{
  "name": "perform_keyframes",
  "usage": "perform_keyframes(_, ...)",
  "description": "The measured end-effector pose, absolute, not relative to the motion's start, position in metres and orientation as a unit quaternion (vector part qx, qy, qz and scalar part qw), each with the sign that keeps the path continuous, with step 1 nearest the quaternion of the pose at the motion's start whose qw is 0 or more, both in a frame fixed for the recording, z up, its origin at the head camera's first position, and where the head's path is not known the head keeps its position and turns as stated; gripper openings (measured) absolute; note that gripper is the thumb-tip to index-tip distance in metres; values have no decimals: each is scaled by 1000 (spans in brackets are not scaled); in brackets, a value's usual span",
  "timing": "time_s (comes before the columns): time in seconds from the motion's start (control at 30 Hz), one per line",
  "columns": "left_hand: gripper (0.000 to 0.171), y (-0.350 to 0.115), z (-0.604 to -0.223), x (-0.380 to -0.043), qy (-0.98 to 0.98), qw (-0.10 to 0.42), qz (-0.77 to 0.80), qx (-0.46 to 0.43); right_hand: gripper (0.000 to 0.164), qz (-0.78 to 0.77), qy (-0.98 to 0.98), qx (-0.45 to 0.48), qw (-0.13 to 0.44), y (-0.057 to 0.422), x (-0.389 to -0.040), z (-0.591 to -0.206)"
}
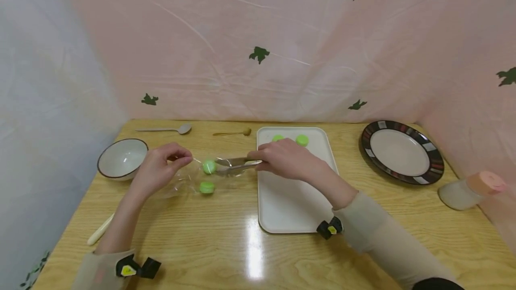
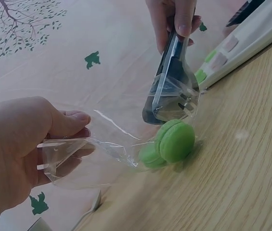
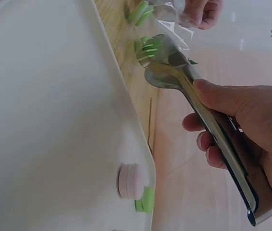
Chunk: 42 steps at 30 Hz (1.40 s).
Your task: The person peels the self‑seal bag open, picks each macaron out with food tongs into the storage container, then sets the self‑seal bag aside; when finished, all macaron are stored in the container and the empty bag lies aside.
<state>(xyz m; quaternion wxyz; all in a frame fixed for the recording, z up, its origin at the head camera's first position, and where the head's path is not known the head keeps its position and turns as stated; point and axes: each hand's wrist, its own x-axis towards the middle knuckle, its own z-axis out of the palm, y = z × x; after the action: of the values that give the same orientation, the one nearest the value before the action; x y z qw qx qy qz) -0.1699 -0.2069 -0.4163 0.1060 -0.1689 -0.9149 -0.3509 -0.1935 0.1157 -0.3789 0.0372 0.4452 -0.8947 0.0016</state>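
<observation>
My left hand (image 1: 159, 167) pinches the edge of a clear plastic bag (image 2: 66, 163) between thumb and fingers. Two green macarons (image 2: 179, 140) are inside the bag, one close beside the other in the left wrist view. My right hand (image 1: 288, 159) grips a pair of metal tongs (image 3: 205, 113) with the thumb on one arm and fingers on the other. The tongs' rounded ends reach into the bag's mouth, with nothing held between them. In the head view their tips lie right by the upper macaron (image 1: 209, 166).
A white tray (image 1: 298, 205) under my right arm bears green macarons (image 1: 302, 140) and a pink macaron (image 3: 130, 181). Left stands a bowl (image 1: 122, 158); behind lie a spoon (image 1: 183, 129) and a small golden spoon (image 1: 246, 132). Right are a dark-rimmed plate (image 1: 399, 151) and a jar (image 1: 459, 195).
</observation>
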Motion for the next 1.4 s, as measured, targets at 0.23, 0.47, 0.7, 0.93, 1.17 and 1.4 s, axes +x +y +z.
perform_keyframes(0.23,4,-207,-417,-170,-913,105,-355,-172,14,-1,-894,445,45,110,-197,-384)
perform_keyframes(0.47,3,-205,-415,-168,-915,110,-347,-172,14,-15,-898,439,42,97,-202,-389)
perform_keyframes(0.7,5,-205,-415,-168,-916,111,-343,-175,17,-12,-901,432,28,90,-202,-388)
perform_keyframes(0.93,7,-205,-415,-169,-917,110,-343,-174,19,-13,-904,426,25,87,-200,-388)
perform_keyframes(1.17,6,-205,-416,-169,-917,109,-344,-172,16,-10,-906,424,18,88,-199,-387)
perform_keyframes(1.4,8,-204,-416,-169,-916,103,-346,-173,13,-5,-903,429,3,94,-199,-382)
